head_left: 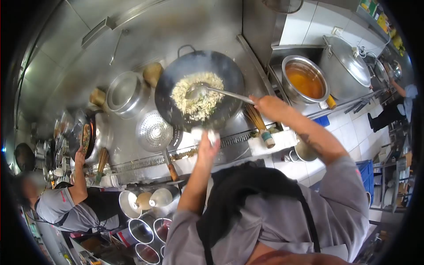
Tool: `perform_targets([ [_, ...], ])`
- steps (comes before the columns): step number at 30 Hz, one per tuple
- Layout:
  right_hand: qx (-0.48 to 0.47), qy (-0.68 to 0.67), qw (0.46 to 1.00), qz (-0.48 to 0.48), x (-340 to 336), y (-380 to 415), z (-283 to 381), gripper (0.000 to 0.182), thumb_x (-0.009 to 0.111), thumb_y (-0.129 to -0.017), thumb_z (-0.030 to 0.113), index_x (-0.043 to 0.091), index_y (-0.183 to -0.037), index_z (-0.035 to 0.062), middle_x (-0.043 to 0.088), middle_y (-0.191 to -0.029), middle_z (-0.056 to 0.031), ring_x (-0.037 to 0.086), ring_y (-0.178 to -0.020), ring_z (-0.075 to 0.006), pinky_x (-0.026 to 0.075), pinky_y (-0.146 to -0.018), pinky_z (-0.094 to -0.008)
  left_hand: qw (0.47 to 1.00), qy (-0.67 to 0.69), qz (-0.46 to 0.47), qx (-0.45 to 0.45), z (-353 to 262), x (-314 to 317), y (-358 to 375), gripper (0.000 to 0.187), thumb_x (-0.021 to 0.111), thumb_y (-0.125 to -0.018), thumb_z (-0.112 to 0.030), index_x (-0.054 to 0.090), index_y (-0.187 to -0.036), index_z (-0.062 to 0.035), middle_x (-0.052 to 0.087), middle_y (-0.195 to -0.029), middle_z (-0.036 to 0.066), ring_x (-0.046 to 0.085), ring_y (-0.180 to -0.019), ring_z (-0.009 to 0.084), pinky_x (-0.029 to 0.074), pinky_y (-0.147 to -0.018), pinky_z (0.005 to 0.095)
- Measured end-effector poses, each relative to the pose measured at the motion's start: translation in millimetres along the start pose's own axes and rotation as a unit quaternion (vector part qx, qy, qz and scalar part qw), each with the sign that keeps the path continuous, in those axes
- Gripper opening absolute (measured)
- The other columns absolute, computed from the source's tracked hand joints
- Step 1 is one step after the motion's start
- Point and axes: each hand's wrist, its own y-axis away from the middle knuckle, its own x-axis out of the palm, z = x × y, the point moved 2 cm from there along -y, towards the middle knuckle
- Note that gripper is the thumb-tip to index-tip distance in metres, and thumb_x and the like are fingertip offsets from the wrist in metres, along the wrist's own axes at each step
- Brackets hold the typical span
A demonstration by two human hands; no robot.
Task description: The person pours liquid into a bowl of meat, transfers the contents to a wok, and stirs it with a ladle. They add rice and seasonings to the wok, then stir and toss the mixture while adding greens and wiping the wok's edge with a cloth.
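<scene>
My right hand (270, 107) is closed around the long metal handle of a ladle (229, 93). The ladle's bowl rests in a heap of fried rice (192, 106) with green bits, inside a large dark wok (168, 90). My left hand (207, 148) is closed on a white cloth (198, 134) at the wok's near rim. Whether the cloth wraps a wok handle is hidden. Left of the wok lies a perforated strainer (153, 130) with a wooden handle.
A metal pot of orange liquid (304, 81) and a tall lidded stockpot (346, 66) stand at right. Bamboo brushes (265, 136) lie beside the wok. Metal bowls (123, 95) sit at left. A co-worker (79, 198) cooks at another wok; another person (399, 106) stands far right.
</scene>
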Motion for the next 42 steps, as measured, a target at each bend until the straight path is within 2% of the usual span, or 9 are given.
perform_targets([
  [6, -0.065, -0.072, 0.992, -0.076, -50, 32, 20, 0.042, 0.054, -0.087, 0.013, 0.049, -0.126, -0.0007, 0.059, -0.074, -0.025, 0.06, -0.07, -0.0396, 0.047, -0.067, -0.0473, 0.994, 0.038, 0.032, -0.099, -8, -1, 35, 0.018, 0.047, -0.094, -0.028, 0.053, -0.091, -0.0108, 0.057, -0.073, 0.005, 0.053, -0.058, 0.0171, 0.042, -0.042, 0.0257],
  [14, -0.069, -0.15, 0.969, 0.183, -85, 49, 21, 0.049, 0.059, -0.087, 0.019, 0.045, -0.134, 0.0098, 0.062, -0.076, -0.0196, 0.061, -0.067, -0.0339, 0.046, -0.064, -0.0434, 0.985, 0.078, -0.003, -0.155, -58, 57, 63, 0.02, 0.042, -0.097, -0.027, 0.051, -0.091, -0.0097, 0.054, -0.075, 0.006, 0.051, -0.062, 0.0196, 0.04, -0.044, 0.0274],
  [20, -0.036, 0.109, 0.993, 0.002, -9, 13, 28, 0.048, 0.049, -0.088, 0.011, 0.039, -0.134, 0.0009, 0.062, -0.081, -0.0205, 0.063, -0.072, -0.0355, 0.051, -0.066, -0.0441, 0.989, 0.07, 0.073, -0.105, 26, -26, 12, 0.021, 0.045, -0.093, -0.028, 0.054, -0.093, -0.0088, 0.058, -0.076, 0.006, 0.052, -0.06, 0.0173, 0.04, -0.044, 0.0264],
  [25, -0.056, -0.004, 0.995, 0.08, -86, 43, 21, 0.045, 0.052, -0.087, 0.012, 0.046, -0.13, 0.0016, 0.063, -0.084, -0.0225, 0.062, -0.081, -0.038, 0.049, -0.076, -0.0447, 0.992, 0.07, 0.08, -0.069, -25, 16, 19, 0.029, 0.04, -0.096, -0.032, 0.053, -0.083, -0.0101, 0.056, -0.069, 0.005, 0.053, -0.059, 0.019, 0.042, -0.044, 0.0264],
  [28, 0.017, -0.005, 0.991, 0.134, -103, 26, -2, 0.04, 0.054, -0.087, 0.017, 0.051, -0.124, 0.0029, 0.063, -0.09, -0.0237, 0.061, -0.085, -0.0394, 0.048, -0.079, -0.0457, 0.989, 0.064, 0.111, -0.072, -49, 23, -64, 0.013, 0.045, -0.093, -0.021, 0.05, -0.086, -0.0103, 0.053, -0.07, 0.003, 0.05, -0.056, 0.0159, 0.039, -0.042, 0.0245],
  [32, 0.137, 0.008, 0.99, -0.024, -47, -47, -38, 0.031, 0.054, -0.087, 0.018, 0.056, -0.112, 0.0011, 0.063, -0.092, -0.0247, 0.062, -0.09, -0.0394, 0.048, -0.08, -0.0467, 0.995, 0.033, 0.082, -0.052, -44, 18, -111, 0.01, 0.048, -0.09, -0.018, 0.051, -0.085, -0.0106, 0.053, -0.068, 0.003, 0.049, -0.054, 0.0163, 0.038, -0.041, 0.0238],
  [36, 0.254, -0.233, 0.939, 0.017, 46, -137, -10, 0.039, 0.051, -0.09, 0.021, 0.049, -0.126, 0.0061, 0.065, -0.082, -0.016, 0.065, -0.072, -0.0295, 0.051, -0.054, -0.0404, 0.985, -0.004, 0.084, -0.154, -50, 16, -124, 0.019, 0.05, -0.09, -0.023, 0.053, -0.08, -0.0074, 0.053, -0.069, 0.007, 0.048, -0.058, 0.0192, 0.036, -0.041, 0.0253],
  [39, 0.247, -0.348, 0.899, 0.101, 60, -123, 29, 0.043, 0.05, -0.091, 0.02, 0.045, -0.132, 0.0105, 0.064, -0.083, -0.0129, 0.064, -0.066, -0.022, 0.049, -0.045, -0.0326, 0.986, 0.0, 0.068, -0.153, -54, 17, -125, 0.026, 0.047, -0.092, -0.028, 0.054, -0.082, -0.0047, 0.053, -0.07, 0.01, 0.048, -0.059, 0.0231, 0.038, -0.043, 0.0287],
  [42, 0.087, -0.262, 0.953, 0.123, 33, -81, -5, 0.034, 0.053, -0.09, 0.021, 0.052, -0.122, 0.0079, 0.061, -0.081, -0.0094, 0.059, -0.064, -0.0217, 0.051, -0.061, -0.0375, 0.991, 0.0, 0.027, -0.13, -56, 24, -112, 0.03, 0.042, -0.095, -0.03, 0.053, -0.088, -0.0028, 0.054, -0.074, 0.011, 0.048, -0.064, 0.0269, 0.039, -0.047, 0.0301],
])
